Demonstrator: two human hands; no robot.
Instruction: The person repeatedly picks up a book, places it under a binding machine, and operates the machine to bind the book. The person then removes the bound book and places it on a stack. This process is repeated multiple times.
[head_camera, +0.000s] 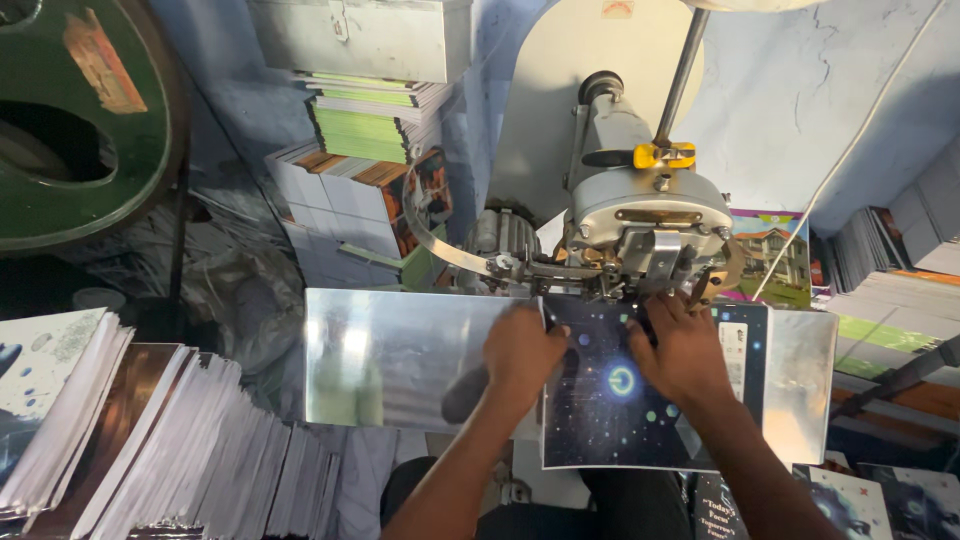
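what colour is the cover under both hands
Dark blue-black booklet cover with a starry space pattern and a glowing ring; seen in the head view.

We count two hands: the left hand (522, 350) and the right hand (685, 350), both at six o'clock. They press on one dark booklet (610, 420) with a starry cover. We see one grey stitching machine (645, 215) at twelve o'clock, carrying one yellow clamp (664, 155). One shiny metal table (390, 360) spans the middle. One fanned row of booklets (170, 450) lies at eight o'clock, and one green wheel (70, 120) sits at ten o'clock.
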